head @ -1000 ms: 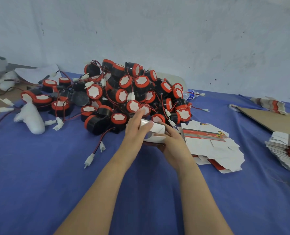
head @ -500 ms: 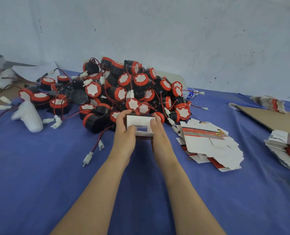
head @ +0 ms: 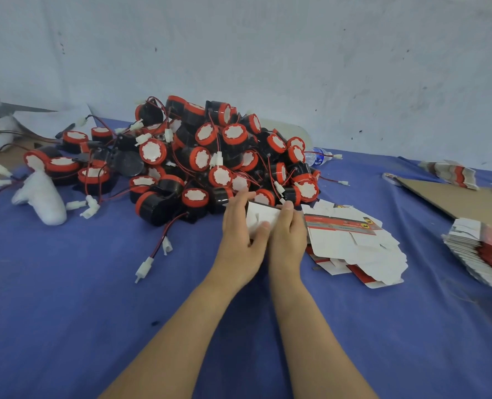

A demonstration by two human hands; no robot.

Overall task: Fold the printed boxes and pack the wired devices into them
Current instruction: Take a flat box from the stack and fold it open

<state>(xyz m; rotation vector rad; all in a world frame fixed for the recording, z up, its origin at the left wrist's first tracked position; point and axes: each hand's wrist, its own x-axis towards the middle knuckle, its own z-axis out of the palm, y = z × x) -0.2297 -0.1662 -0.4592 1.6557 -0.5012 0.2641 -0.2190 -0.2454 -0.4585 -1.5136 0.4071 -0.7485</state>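
Box (head: 260,216): white, part-folded, mid-bench (head: 95,298) | left hand (head: 240,226): fingers and thumb clasp its left side | right hand (head: 286,236): grips its right side | wired devices (head: 210,156): heaped just behind, toward far edge | flat blanks (head: 354,243): beside right hand

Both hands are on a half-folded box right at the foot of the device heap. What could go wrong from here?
1. The box, gripped by the left hand and right hand, sits against the pile of wired devices. A nudge could tumble some.
2. The red wires look tangled, so lifting one device may drag others.
3. The right forearm could sweep the loose flat boxes.
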